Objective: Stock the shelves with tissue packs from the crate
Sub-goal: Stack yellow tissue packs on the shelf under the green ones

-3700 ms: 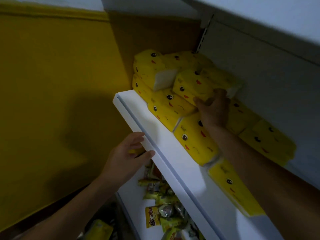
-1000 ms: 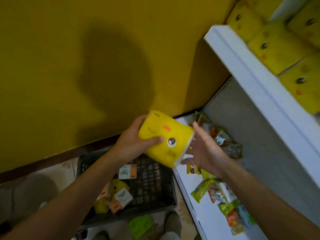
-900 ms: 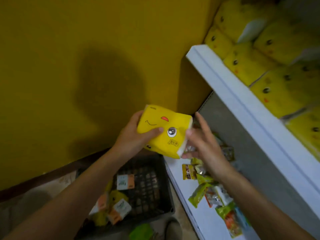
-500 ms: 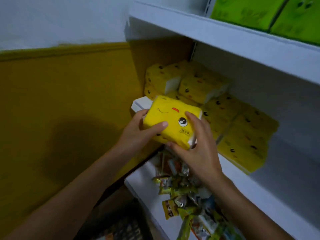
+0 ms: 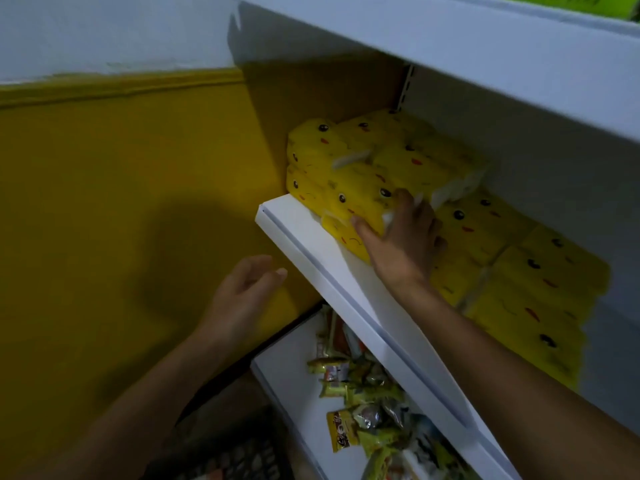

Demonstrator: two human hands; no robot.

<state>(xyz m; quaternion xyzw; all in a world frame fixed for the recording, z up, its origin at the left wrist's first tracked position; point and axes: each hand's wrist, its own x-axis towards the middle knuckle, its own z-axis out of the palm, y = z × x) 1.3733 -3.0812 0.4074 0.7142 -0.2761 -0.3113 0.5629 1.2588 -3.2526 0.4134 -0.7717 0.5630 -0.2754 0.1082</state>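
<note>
The white shelf (image 5: 329,258) serves as the landmark. At its left end, close to the front edge, the right hand (image 5: 401,237) grasps a yellow tissue pack (image 5: 356,199) with a cartoon face. The thumb lies along the pack's front side and the fingers curl over its right end. The pack rests on top of other yellow packs (image 5: 519,271), which fill the shelf in rows running back to the rear panel and away to the right, with a second layer stacked at the back left corner.

The left hand (image 5: 242,296) hangs in the air just left of and below the shelf's front edge. Its fingers are loose and released, holding nothing, in front of the yellow wall (image 5: 121,202).

Under the shelf, a lower shelf (image 5: 291,375) carries a heap of snack packets (image 5: 363,393). Below and left of that, a dark crate (image 5: 235,459) shows at the bottom edge, blurred. Above the shelf runs another white shelf board (image 5: 450,39).
</note>
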